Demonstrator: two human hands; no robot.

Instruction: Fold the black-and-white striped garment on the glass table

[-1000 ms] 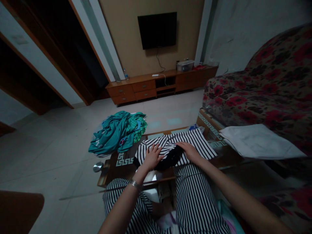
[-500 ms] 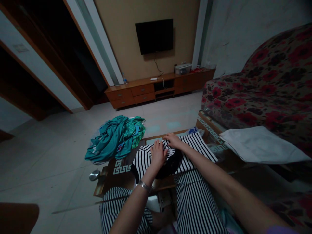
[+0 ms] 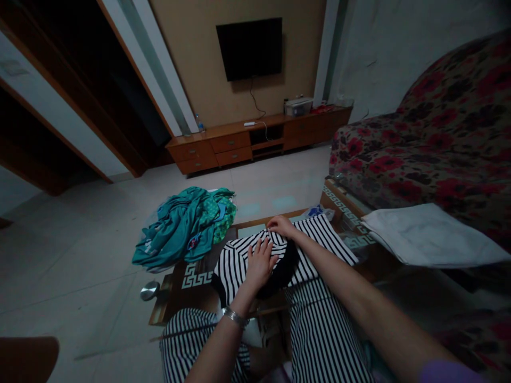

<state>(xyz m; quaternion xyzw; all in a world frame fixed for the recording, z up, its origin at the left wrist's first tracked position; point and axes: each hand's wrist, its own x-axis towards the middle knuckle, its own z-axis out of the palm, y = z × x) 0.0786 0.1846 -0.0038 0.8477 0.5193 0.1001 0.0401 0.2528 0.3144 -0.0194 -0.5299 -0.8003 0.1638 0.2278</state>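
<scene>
A black-and-white striped shirt [image 3: 235, 266] with black trim lies across the low table, partly folded over itself. My left hand [image 3: 260, 262] rests flat on its middle, fingers spread, a silver bracelet at the wrist. At the shirt's far edge, my right hand [image 3: 281, 226] has its fingers bent and pinching the cloth. The right forearm crosses over the shirt's right part, hiding some of the stripes. A black band of the shirt curves between the two hands.
A heap of teal and green clothes [image 3: 179, 229] sits at the table's left end. White folded cloth [image 3: 431, 236] lies to the right, by the flowered sofa [image 3: 383, 159]. A plastic bag [image 3: 317, 213] is behind the shirt. Farther off stands a wooden TV cabinet [image 3: 231, 143].
My left hand has slid slightly down the shirt toward me, and the striped cloth beyond its fingers looks flatter. My right hand stays at the far edge. The view has shifted slightly.
</scene>
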